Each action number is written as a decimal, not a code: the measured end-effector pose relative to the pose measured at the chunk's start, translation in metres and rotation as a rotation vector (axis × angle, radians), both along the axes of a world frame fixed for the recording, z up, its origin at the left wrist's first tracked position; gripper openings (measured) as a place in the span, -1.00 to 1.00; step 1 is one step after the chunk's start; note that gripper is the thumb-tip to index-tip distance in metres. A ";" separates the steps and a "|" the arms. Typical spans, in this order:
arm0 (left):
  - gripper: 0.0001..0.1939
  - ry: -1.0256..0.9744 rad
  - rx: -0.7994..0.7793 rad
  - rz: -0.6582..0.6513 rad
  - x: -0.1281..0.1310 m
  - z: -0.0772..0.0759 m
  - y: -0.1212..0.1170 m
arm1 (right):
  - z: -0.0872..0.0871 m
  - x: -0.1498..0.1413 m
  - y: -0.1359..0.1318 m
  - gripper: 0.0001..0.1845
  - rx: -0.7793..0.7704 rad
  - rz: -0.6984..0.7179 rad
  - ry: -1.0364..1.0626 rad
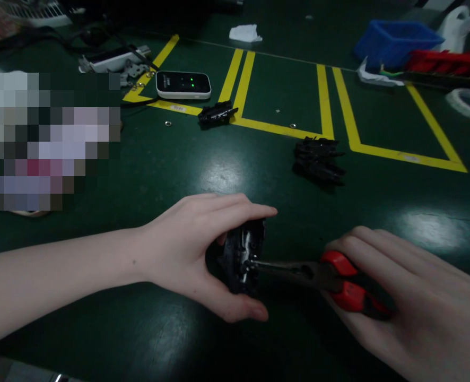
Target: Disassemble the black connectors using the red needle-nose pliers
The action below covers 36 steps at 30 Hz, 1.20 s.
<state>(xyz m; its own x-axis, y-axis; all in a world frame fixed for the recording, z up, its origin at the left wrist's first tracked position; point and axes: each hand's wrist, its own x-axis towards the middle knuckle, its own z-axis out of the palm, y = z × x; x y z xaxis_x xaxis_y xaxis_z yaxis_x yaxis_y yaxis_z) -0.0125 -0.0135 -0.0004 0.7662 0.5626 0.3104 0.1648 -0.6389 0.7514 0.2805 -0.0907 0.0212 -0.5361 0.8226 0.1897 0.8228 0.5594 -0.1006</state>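
Both hands occupied over the green bench. Clock centred on the held part. Right hand, between 3 and 4 o'clock, is closed round the red handles of the pliers; left hand, from 9, pinches the black plastic part between thumb below and fingers above, slightly below mid-view.

Plier nose points to 9, tips at the part's glossy inner face. Cannot tell whether they grip anything small. Judgement: brace the part by its edges, thumb and forefinger outside the tool line, and keep nose pressure light and straight; a sideways lever could slip or scratch the gloss.

Surroundings: yellow tape lines run across from 11 to 2. Blue bin at 1, far off; black-faced device at 11. Nearest obstacle: stacked black pieces at 1, beyond the right knuckles. Another black piece just short of 12. Smallest: metal ring at 11, easily knocked.
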 end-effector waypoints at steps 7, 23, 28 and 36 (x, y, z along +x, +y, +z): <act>-0.16 -0.028 0.000 0.003 -0.001 0.002 -0.001 | 0.000 0.000 0.002 -0.76 0.070 0.031 -0.010; -0.27 -0.131 -0.013 0.096 -0.001 -0.012 -0.009 | 0.000 -0.009 0.007 -0.74 0.107 0.076 -0.039; -0.26 -0.154 -0.011 0.060 0.000 -0.011 -0.006 | -0.002 -0.008 0.005 -0.71 0.119 0.050 -0.028; -0.21 -0.163 -0.018 0.038 0.000 -0.012 -0.004 | 0.002 -0.008 0.007 -0.80 0.061 0.008 0.056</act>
<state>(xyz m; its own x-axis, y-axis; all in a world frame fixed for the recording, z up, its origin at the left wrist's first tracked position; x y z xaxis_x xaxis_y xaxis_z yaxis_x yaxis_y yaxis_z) -0.0121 -0.0172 -0.0122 0.6843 0.5970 0.4187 0.0636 -0.6209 0.7813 0.2728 -0.0838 0.0231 -0.5296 0.8044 0.2692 0.8124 0.5723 -0.1119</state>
